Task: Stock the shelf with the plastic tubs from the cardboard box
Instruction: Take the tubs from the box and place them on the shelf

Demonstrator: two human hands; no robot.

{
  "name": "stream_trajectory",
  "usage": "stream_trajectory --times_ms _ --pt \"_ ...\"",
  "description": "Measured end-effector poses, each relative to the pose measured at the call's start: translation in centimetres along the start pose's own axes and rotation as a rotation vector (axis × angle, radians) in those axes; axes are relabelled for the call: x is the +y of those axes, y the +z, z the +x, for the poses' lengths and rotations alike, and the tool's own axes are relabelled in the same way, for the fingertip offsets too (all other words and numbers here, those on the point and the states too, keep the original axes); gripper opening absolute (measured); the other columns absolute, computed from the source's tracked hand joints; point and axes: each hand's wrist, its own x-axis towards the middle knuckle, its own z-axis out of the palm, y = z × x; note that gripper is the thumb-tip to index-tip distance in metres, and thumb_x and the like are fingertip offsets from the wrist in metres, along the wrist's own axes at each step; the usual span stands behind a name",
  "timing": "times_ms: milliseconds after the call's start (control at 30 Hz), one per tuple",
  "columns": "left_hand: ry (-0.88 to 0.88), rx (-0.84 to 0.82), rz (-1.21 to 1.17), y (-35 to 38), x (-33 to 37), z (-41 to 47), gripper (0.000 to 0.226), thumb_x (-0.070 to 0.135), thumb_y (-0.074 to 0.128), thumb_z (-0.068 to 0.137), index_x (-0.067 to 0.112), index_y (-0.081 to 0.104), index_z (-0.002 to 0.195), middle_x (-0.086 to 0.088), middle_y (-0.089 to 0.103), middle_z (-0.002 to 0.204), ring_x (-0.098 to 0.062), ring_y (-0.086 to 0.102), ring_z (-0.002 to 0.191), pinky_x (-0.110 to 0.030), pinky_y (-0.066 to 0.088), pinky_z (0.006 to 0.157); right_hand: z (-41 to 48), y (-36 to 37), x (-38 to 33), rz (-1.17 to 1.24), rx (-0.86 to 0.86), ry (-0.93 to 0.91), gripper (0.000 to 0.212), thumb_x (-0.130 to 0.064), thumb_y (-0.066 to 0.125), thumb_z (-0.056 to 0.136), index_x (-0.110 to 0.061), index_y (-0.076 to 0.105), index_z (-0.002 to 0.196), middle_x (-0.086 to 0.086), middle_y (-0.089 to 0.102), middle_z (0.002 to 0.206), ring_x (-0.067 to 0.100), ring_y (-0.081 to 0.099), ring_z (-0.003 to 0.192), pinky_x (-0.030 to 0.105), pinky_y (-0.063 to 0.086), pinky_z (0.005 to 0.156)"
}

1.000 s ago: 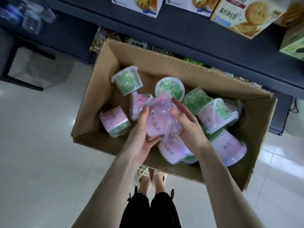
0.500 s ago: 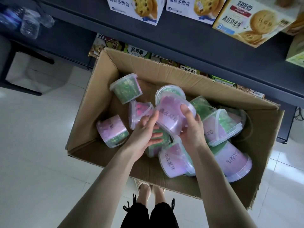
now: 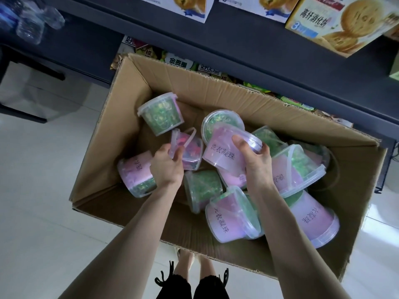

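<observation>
the cardboard box (image 3: 121, 126) stood open on the pale floor (image 3: 43, 190), its far wall close against the dark shelf (image 3: 259, 57). over the middle of the box the right hand (image 3: 258, 165) gripped a pink-labelled tub (image 3: 224, 156), thumb on its side near the lid and fingers wrapped round the far side. that tub was tilted, lid toward the box's far wall, above the others; whether it was lifted clear of them could not be told. nearer the box's left wall the left hand (image 3: 166, 169) had its fingers curled at the lid edge of a small tub of pink beads (image 3: 192, 154); whether it truly pinched it could not be told.

the other tubs lay jumbled inside the box:
- a green-filled tub (image 3: 160, 114) toward the far left corner
- a pink-banded tub (image 3: 135, 173) against the left wall
- a green tub on its side (image 3: 203, 186) in the middle, between the two wrists
- a large pink tub (image 3: 228, 216) by the near wall
- a handled tub (image 3: 298, 167) toward the right wall
- an upturned pink tub (image 3: 313, 221) near the right near corner

beyond the box's far wall, biscuit cartons (image 3: 336, 22) stood on the shelf, and snack packets (image 3: 179, 61) showed just behind the far rim.
</observation>
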Motion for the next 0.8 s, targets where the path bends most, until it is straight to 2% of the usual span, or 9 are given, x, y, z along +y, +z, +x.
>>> stream_trajectory --times_ms 167,300,367,433,500,600,700,733,800 --pt "0.179 0.036 -0.251 -5.1 1.1 -3.5 0.031 0.025 0.066 0.086 0.000 0.067 0.105 -0.007 0.070 0.087 -0.021 0.063 0.084 -0.015 0.043 0.078 -2.8 -1.6 -1.1 0.033 -0.034 -0.051 0.093 -0.060 0.078 0.046 -0.020 0.048 0.124 0.001 0.064 0.112 0.016 0.065 0.100 0.037 0.055 0.086" --pt "0.027 -0.112 -0.679 -11.0 2.8 -7.1 0.021 0.040 0.072 0.078 0.032 0.069 0.096 0.010 0.059 0.070 -0.023 0.058 0.086 -0.040 0.045 0.091 -7.0 -3.3 -3.3 0.097 -0.061 -0.077 0.079 -0.061 0.080 0.046 -0.027 0.052 0.112 0.001 0.065 0.114 0.017 0.065 0.102 0.043 0.052 0.092" --pt "-0.051 -0.247 -0.879 -14.1 3.7 -8.9 0.031 0.032 0.076 0.075 0.031 0.065 0.103 0.011 0.063 0.090 -0.018 0.062 0.099 -0.039 0.051 0.089 -9.6 -4.6 -4.7 0.143 -0.085 -0.092 0.083 -0.065 0.081 0.045 -0.028 0.052 0.113 0.001 0.064 0.119 0.019 0.063 0.108 0.047 0.048 0.098" --pt "-0.076 -0.366 -1.014 -17.3 4.9 -10.3 0.060 0.030 0.079 0.068 0.011 0.055 0.120 -0.002 0.064 0.116 -0.018 0.064 0.107 -0.036 0.057 0.077 -12.6 -5.9 -6.8 0.161 -0.105 -0.112 0.090 -0.072 0.081 0.039 -0.031 0.052 0.115 0.000 0.062 0.122 0.021 0.060 0.112 0.050 0.045 0.101" --pt "-0.040 -0.442 -1.024 -20.7 6.3 -11.7 0.082 0.038 0.084 0.057 0.007 0.052 0.125 -0.010 0.059 0.125 -0.025 0.063 0.109 -0.035 0.057 0.072 -15.8 -7.3 -9.5 0.178 -0.134 -0.145 0.095 -0.070 0.082 0.040 -0.029 0.052 0.119 0.001 0.063 0.122 0.022 0.061 0.112 0.049 0.046 0.100" --pt "0.075 -0.518 -1.019 -25.8 8.8 -13.7 0.065 0.032 0.078 0.070 0.007 0.051 0.123 -0.017 0.054 0.130 -0.031 0.063 0.107 -0.047 0.055 0.082 -20.7 -9.4 -14.1 0.189 -0.201 -0.192 0.094 -0.059 0.085 0.047 -0.015 0.052 0.124 0.009 0.066 0.118 0.018 0.069 0.099 0.036 0.056 0.080" --pt "0.209 -0.574 -1.023 -30.4 12.7 -15.8 0.073 0.043 0.084 0.061 0.015 0.053 0.121 -0.011 0.058 0.127 -0.030 0.064 0.103 -0.048 0.053 0.086 -24.3 -11.1 -18.0 0.238 -0.232 -0.234 0.055 -0.037 0.075 0.077 -0.010 0.052 0.118 0.006 0.067 0.103 0.001 0.070 0.074 0.021 0.056 0.059" --pt "0.262 -0.582 -1.012 -31.7 14.2 -16.5 0.073 0.048 0.086 0.056 0.020 0.057 0.116 -0.008 0.060 0.121 -0.027 0.065 0.099 -0.046 0.053 0.084 -25.3 -11.4 -19.3 0.243 -0.250 -0.252 0.058 -0.038 0.076 0.075 -0.010 0.051 0.118 0.007 0.067 0.103 0.004 0.071 0.076 0.025 0.058 0.064" --pt "0.363 -0.562 -1.003 -34.2 17.2 -17.8 0.065 0.054 0.086 0.050 0.029 0.061 0.105 -0.003 0.063 0.110 -0.022 0.065 0.093 -0.044 0.053 0.081 -28.1 -11.5 -22.4 0.219 -0.275 -0.315 0.095 -0.054 0.086 0.051 -0.011 0.050 0.127 0.012 0.066 0.116 0.019 0.069 0.097 0.043 0.055 0.087"
